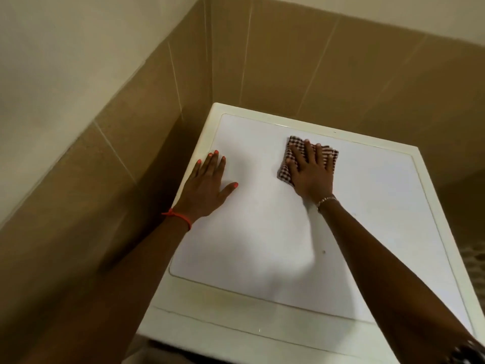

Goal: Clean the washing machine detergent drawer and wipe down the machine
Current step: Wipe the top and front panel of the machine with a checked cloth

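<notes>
The washing machine (pixel 262 232) sits tight in a corner, with brown tiled walls (pixel 288 61) close along its left side and behind it, and paler painted wall above the tiles. A strip of patterned floor (pixel 475 261) shows past its right edge. Its white top is bare apart from my hands and the cloth; a small dark speck (pixel 323 251) lies near my right forearm.

My left hand (pixel 207 185) lies flat on the top near the left edge, fingers spread and pointing toward the back wall, its grip released and holding nothing. An orange string bracelet (pixel 181 218) circles that wrist.

My right hand (pixel 309 172) presses a folded checked cloth (pixel 284 177) flat against the top, toward the back and a little right of centre, palm down with fingers extended, not clenched. The cloth's long side runs roughly left to right, slightly slanted, its corners sticking out beyond my fingers. A thin metal bracelet (pixel 325 200) sits at that wrist.
</notes>
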Demonstrator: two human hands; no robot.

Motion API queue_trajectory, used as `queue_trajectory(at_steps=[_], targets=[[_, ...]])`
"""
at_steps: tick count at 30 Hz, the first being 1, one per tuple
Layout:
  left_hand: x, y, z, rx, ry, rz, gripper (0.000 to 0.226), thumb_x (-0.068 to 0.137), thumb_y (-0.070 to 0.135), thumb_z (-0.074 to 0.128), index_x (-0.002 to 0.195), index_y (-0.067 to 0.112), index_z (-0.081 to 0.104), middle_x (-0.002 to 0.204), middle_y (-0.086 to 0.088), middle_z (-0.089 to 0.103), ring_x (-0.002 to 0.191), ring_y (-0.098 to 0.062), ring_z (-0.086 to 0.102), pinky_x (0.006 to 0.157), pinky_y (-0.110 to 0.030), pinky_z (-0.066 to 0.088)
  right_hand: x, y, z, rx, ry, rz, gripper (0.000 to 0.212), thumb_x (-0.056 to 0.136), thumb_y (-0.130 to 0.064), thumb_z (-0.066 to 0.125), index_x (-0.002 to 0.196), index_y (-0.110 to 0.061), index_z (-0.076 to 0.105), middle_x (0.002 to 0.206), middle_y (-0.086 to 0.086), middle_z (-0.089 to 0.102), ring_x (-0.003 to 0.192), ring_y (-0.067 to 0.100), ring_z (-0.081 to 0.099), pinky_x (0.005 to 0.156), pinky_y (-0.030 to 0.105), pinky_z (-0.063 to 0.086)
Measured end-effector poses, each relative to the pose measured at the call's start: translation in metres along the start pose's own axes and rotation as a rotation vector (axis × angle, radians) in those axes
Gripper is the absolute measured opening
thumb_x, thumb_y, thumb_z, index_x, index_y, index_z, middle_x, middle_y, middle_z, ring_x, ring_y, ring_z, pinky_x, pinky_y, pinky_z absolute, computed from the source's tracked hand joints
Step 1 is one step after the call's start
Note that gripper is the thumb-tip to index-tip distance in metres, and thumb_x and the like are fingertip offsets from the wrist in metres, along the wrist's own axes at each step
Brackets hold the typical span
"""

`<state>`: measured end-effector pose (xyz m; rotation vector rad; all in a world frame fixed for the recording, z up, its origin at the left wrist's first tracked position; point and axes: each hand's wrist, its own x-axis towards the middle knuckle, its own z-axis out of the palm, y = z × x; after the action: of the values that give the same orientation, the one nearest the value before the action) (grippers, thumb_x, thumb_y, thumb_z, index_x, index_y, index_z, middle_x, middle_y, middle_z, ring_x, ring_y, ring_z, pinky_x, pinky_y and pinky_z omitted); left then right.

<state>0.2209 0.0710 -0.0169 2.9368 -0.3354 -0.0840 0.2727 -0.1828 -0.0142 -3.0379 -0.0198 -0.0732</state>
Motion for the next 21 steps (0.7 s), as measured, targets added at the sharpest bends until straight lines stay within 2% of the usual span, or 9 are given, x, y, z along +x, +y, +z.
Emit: queue_trajectory(at_steps=[2,3,7,9,11,13,17,21], targets=[[-0.010,0.005,0.004,-0.010,0.031,0.001,0.075,0.091,0.056,0.014,0.149,0.009,0.006,0.158,-0.011,0.000,0.146,-0.020,-0.003,0.117,-0.032,-0.005,0.007,-0.021,0.001,0.000,-0.020,0.047,0.053,0.098,-0.047,0.018,0.148,-0.031,0.019,0.158,0.003,0.008,0.145,0.030,0.000,0.116,0.053,-0.002],[-0.015,0.006,0.005,-0.017,0.039,0.012,0.076,0.089,0.055,0.012,0.149,0.009,0.007,0.158,-0.010,0.002,0.146,-0.019,-0.001,0.117,-0.031,-0.004,0.005,-0.034,0.002,0.004,-0.014,0.010,0.052,0.098,-0.046,0.018,0.148,-0.030,0.020,0.158,0.004,0.009,0.145,0.031,0.001,0.115,0.054,-0.001],[-0.032,0.005,0.007,-0.061,0.054,0.043,0.078,0.087,0.056,0.007,0.148,0.008,0.010,0.158,-0.008,0.007,0.146,-0.017,0.002,0.117,-0.030,-0.003,-0.049,-0.074,0.005,0.047,0.001,-0.324,0.063,0.090,-0.055,0.011,0.144,-0.030,0.031,0.155,0.005,0.023,0.144,0.032,0.013,0.113,0.053,0.010],[-0.040,0.008,0.007,-0.039,0.055,0.050,0.078,0.087,0.057,0.003,0.148,0.008,0.010,0.158,-0.008,0.006,0.146,-0.017,0.002,0.116,-0.030,-0.003,-0.086,-0.069,0.002,0.050,0.038,-0.393,0.060,0.092,-0.055,0.016,0.142,-0.030,0.036,0.152,0.006,0.031,0.142,0.032,0.021,0.113,0.053,0.015],[-0.048,0.010,0.009,-0.008,0.057,0.050,0.080,0.087,0.058,0.002,0.148,0.008,0.011,0.157,-0.009,0.007,0.146,-0.018,0.003,0.116,-0.031,-0.003,-0.112,-0.049,0.004,0.033,0.085,-0.383,0.058,0.094,-0.056,0.017,0.140,-0.030,0.041,0.149,0.005,0.036,0.141,0.031,0.026,0.113,0.052,0.018],[-0.060,0.012,0.010,-0.004,0.054,0.043,0.078,0.088,0.056,0.005,0.148,0.007,0.011,0.157,-0.009,0.007,0.146,-0.019,0.003,0.116,-0.031,-0.002,-0.120,-0.031,0.003,0.033,0.087,-0.292,0.059,0.092,-0.057,0.017,0.139,-0.031,0.041,0.150,0.004,0.034,0.141,0.029,0.025,0.114,0.052,0.015],[-0.086,0.018,0.012,-0.039,0.052,0.027,0.070,0.093,0.049,0.013,0.148,0.006,0.011,0.157,-0.009,0.007,0.146,-0.019,0.004,0.115,-0.027,-0.002,-0.119,-0.049,0.000,0.048,0.062,-0.099,0.064,0.088,-0.055,0.013,0.142,-0.031,0.037,0.153,0.005,0.028,0.143,0.031,0.018,0.113,0.053,0.007],[-0.110,0.023,0.012,-0.161,0.037,0.007,0.073,0.090,0.050,0.011,0.148,0.005,0.010,0.157,-0.008,0.007,0.146,-0.016,0.004,0.117,-0.026,0.000,-0.164,-0.088,0.002,0.063,0.075,-0.289,0.056,0.091,-0.052,0.024,0.138,-0.028,0.044,0.148,0.009,0.037,0.139,0.034,0.029,0.113,0.050,0.009]])
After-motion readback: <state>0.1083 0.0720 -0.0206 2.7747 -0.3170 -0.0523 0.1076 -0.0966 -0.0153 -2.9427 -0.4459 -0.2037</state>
